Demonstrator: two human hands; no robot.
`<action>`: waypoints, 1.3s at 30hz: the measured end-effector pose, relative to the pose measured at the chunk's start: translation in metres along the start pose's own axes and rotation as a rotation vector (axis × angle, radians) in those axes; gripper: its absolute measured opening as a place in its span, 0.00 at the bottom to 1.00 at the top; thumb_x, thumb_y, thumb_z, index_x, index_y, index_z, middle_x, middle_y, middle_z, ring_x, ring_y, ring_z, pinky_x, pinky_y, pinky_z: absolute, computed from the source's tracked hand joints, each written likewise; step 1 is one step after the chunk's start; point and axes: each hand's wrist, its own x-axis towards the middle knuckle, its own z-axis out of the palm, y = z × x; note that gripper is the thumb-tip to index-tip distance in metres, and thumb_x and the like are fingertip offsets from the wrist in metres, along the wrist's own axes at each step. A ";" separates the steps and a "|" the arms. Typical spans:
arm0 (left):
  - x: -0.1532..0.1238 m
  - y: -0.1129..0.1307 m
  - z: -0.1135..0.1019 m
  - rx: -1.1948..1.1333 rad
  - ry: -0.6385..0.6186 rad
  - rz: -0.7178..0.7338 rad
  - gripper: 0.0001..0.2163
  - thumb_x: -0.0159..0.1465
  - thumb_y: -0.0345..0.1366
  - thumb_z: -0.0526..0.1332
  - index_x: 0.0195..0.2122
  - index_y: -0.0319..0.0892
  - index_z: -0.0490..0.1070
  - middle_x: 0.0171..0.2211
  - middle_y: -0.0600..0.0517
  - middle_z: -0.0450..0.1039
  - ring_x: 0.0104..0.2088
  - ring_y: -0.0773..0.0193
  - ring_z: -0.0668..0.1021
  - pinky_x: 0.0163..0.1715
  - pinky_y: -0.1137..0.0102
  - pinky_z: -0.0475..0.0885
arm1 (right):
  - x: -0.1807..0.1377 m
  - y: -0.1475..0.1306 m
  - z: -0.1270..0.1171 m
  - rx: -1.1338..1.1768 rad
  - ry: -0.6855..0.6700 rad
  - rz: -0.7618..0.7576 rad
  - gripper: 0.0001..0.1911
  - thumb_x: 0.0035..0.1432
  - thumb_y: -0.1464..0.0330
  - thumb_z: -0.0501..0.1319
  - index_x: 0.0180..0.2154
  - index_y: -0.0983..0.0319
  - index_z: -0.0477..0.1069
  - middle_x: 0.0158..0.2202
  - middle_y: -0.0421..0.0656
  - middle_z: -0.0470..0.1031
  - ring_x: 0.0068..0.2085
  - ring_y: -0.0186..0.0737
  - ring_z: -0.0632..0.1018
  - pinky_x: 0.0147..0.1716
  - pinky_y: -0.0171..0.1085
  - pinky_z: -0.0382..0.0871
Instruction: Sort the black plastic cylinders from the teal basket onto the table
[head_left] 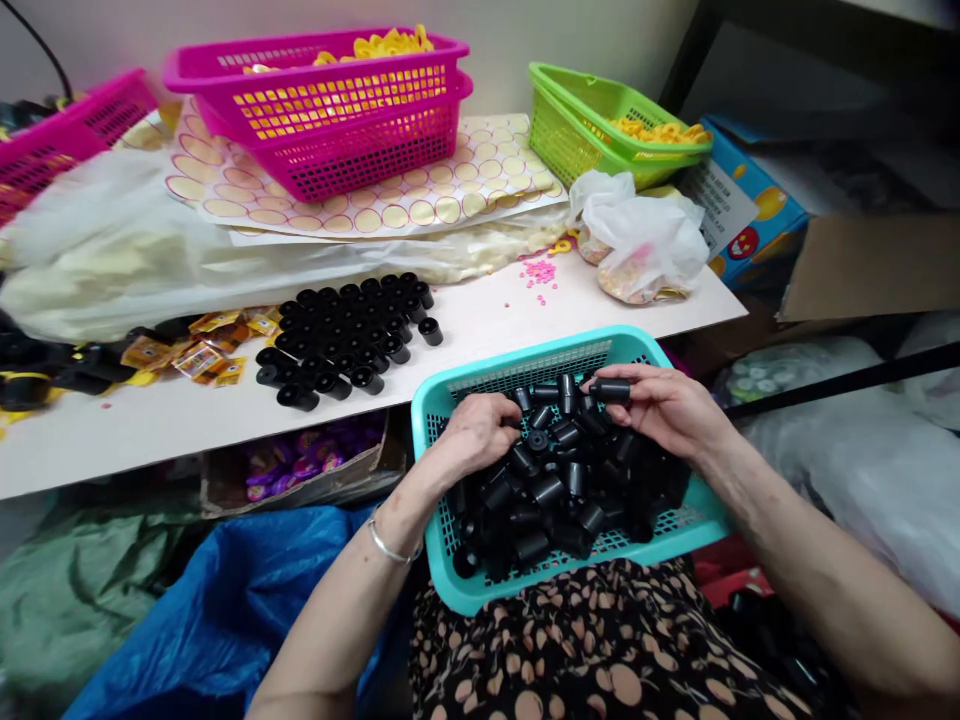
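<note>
A teal basket (525,362) rests on my lap, filled with several black plastic tubes (555,490). My right hand (664,410) is over the basket's right side, fingers pinched on one black tube (611,390) held sideways. My left hand (476,435) reaches into the pile at the basket's left, fingers curled down among the tubes; what it grips is hidden. A silver bangle (390,548) sits on my left wrist. On the white table (487,320) ahead, several black tubes (345,335) stand upright in rows.
Stacked pink baskets (330,110) and green baskets (592,125) holding yellow rings stand at the back. Sticker sheets (450,200), plastic bags (645,240), small pink beads (538,272) and orange packets (199,355) lie on the table. A blue bag (225,610) sits below on the left.
</note>
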 end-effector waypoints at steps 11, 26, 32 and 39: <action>0.042 0.033 0.042 0.363 -0.125 -0.338 0.16 0.56 0.48 0.58 0.31 0.39 0.75 0.33 0.42 0.76 0.39 0.52 0.77 0.37 0.65 0.69 | -0.023 0.024 0.001 -0.079 0.127 -0.076 0.18 0.39 0.73 0.71 0.37 0.63 0.75 0.28 0.39 0.73 0.23 0.27 0.66 0.22 0.30 0.57; 0.050 0.034 0.045 0.169 -0.156 -0.302 0.12 0.51 0.33 0.59 0.37 0.41 0.74 0.32 0.47 0.75 0.36 0.54 0.76 0.32 0.68 0.67 | -0.023 0.036 0.006 -0.393 0.123 -0.288 0.17 0.50 0.67 0.65 0.42 0.63 0.70 0.23 0.36 0.71 0.25 0.30 0.69 0.26 0.33 0.62; 0.052 0.037 0.047 0.047 -0.120 -0.273 0.15 0.49 0.29 0.57 0.38 0.42 0.75 0.29 0.50 0.74 0.32 0.59 0.75 0.30 0.70 0.65 | -0.022 0.035 0.005 -0.371 0.170 -0.314 0.17 0.50 0.68 0.64 0.44 0.64 0.69 0.23 0.37 0.70 0.26 0.31 0.69 0.27 0.33 0.63; 0.040 0.031 0.028 -0.612 -0.190 -0.162 0.18 0.47 0.31 0.62 0.41 0.38 0.75 0.19 0.58 0.65 0.19 0.71 0.63 0.19 0.75 0.57 | -0.020 0.037 0.002 -0.394 0.097 -0.343 0.17 0.52 0.69 0.62 0.45 0.62 0.68 0.36 0.41 0.71 0.35 0.33 0.72 0.35 0.34 0.66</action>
